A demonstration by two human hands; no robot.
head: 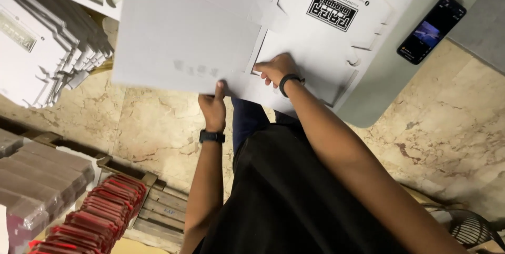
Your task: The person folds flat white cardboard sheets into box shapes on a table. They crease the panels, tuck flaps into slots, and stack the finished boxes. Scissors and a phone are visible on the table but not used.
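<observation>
**A thin grip on a large sheet, with another blank loose beneath it**

The left hand (pixel 213 107) pinches the near edge of a flat white cardboard sheet (pixel 184 27), thumb laid on top, the other fingers hidden under the board. The sheet spreads up and away from that hand, tilted and lifted clear of what lies below, so nearly all of it hangs beyond one small pinch at its rim. My judgement is that it could sag, swing or slip out, and a hard pinch there could crease the edge.

Just right of it, the right hand (pixel 276 70) lies knuckles up, fingers curled and pressed down on a die-cut box blank (pixel 326 33), which is white with a black printed panel and cut tabs. The blank lies flat on a pale table (pixel 379 83), extending away from this hand. The lifted sheet overlaps the blank's left part; if it drags across, it may catch a tab and bend it, or pull the blank askew under the fingers.

Farther right of the right hand, near the table's far edge, a dark phone (pixel 431 29) lies with its screen lit. A sweeping sheet or shoved blank could push it along the table, I think.

Out beyond the left hand, a fanned stack of white blanks (pixel 47 48) leans, and the sheet's far corner could brush it. Below and left of the wrist, red-edged packs (pixel 100 212) and brown boxes (pixel 37 175) sit on a wooden pallet (pixel 158 206), right where a dropped sheet would land.
</observation>
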